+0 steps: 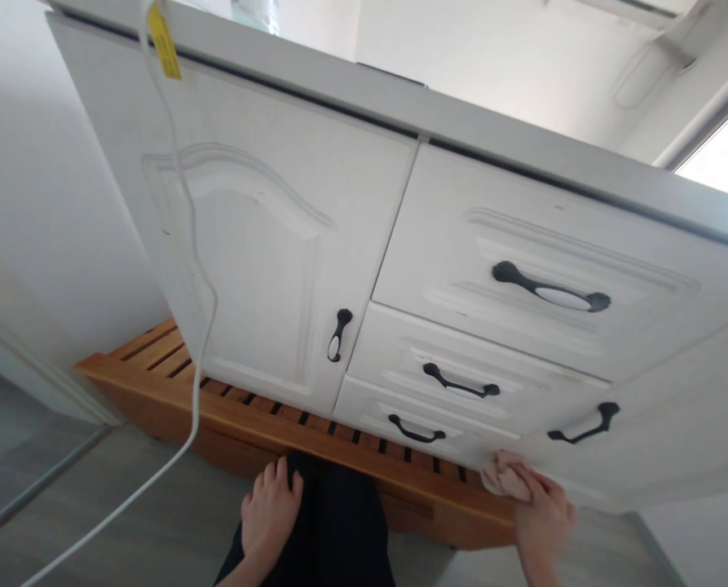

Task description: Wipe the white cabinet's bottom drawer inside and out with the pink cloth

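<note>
My right hand (544,518) is closed round a crumpled, pale pinkish cloth (503,475). It presses the cloth low against the white cabinet (266,269), just above the right end of a slatted wooden bench (259,424). My left hand (271,512) rests on my dark-trousered knee with its fingers laid over it, holding nothing. Nearest above the cloth are the black handle (584,425) of the right door and the handle (416,430) of the lowest drawer.
A white cable (196,391) with a yellow tag (164,41) hangs down the cabinet's left side and crosses the bench to the floor. The grey countertop edge (388,90) runs overhead. A wall (51,204) stands at left, and a window (721,147) shows at upper right.
</note>
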Tool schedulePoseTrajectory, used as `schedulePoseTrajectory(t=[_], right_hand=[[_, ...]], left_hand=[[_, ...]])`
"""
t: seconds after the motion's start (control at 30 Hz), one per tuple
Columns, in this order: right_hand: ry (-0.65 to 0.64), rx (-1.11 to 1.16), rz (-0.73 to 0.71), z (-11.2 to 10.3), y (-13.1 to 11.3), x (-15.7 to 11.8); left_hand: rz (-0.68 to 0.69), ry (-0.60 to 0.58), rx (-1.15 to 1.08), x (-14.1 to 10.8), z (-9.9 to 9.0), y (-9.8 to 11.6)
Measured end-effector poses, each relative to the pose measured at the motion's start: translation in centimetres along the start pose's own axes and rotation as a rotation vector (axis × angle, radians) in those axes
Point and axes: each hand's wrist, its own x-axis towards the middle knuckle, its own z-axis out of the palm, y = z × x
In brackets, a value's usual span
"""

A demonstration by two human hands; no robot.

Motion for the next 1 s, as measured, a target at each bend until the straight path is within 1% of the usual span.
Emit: schedulePoseTrajectory(t=[0.03, 0.07, 0.13, 0.2, 0.27, 0.33, 0.37, 0.4, 0.47, 0.53, 0.6, 0.7, 0.77, 0.87, 0.93, 1.0], right_hand=[[-0.008, 0.032, -0.028, 0.1, -1.4, -0.3], [-0.039, 0.07, -0.088, 0.5, -3.4, -0.5], [-0.085, 0.18, -0.19, 2.0, -8.6, -1.1], [-0.083, 0.336, -0.285, 4.3, -14.5, -1.6], [-0.121, 0.362, -0.366, 7.1, -19.8, -2.1], [-0.144, 0.289, -0.407, 10.1, -23.6, -2.9], [-0.142, 0.253, -0.432, 11.4, -24.8, -3.5], [-0.141, 0.219, -0.458, 12.7, -25.6, -4.2], [-0.137, 0.17, -0.51, 14.7, -26.0, -5.5], [-0.147, 0.146, -0.55, 16.0, -25.5, -6.5], [-0.192, 0.147, -0.578, 16.6, -24.4, -7.3], [-0.363, 0.163, -0.638, 17.1, -22.7, -8.3], [-0.443, 0.17, -0.665, 17.2, -22.0, -9.2], [-0.453, 0.171, -0.633, 16.8, -22.2, -9.9], [-0.432, 0.171, -0.579, 16.1, -23.1, -9.4], [-0.366, 0.184, -0.525, 15.5, -24.1, -8.4]], left_hand=[[0.002, 0.005, 0.001, 0.0, 0.1, 0.1], [0.005, 0.004, 0.001, 0.0, 0.2, 0.1], [0.005, -0.012, -0.001, 0.0, 0.1, 0.3], [-0.005, -0.028, -0.003, 0.0, -0.2, 0.4], [-0.017, -0.038, -0.004, -0.1, -0.5, 0.4], [-0.024, -0.045, -0.009, -0.1, -0.8, 0.3], [-0.027, -0.05, -0.012, -0.1, -0.9, 0.3], [-0.03, -0.053, -0.013, -0.1, -1.0, 0.3], [-0.031, -0.057, -0.007, 0.0, -1.3, 0.4], [-0.022, -0.058, 0.009, 0.0, -1.5, 0.5], [-0.007, -0.056, 0.025, 0.1, -1.6, 0.6], [-0.001, -0.041, 0.034, 0.0, -1.4, 0.6], [-0.003, -0.025, 0.034, 0.0, -1.1, 0.5], [0.003, -0.015, 0.031, 0.0, -0.7, 0.3], [0.006, -0.014, 0.026, 0.1, -0.6, 0.2], [0.007, -0.007, 0.023, 0.1, -0.5, 0.3]])
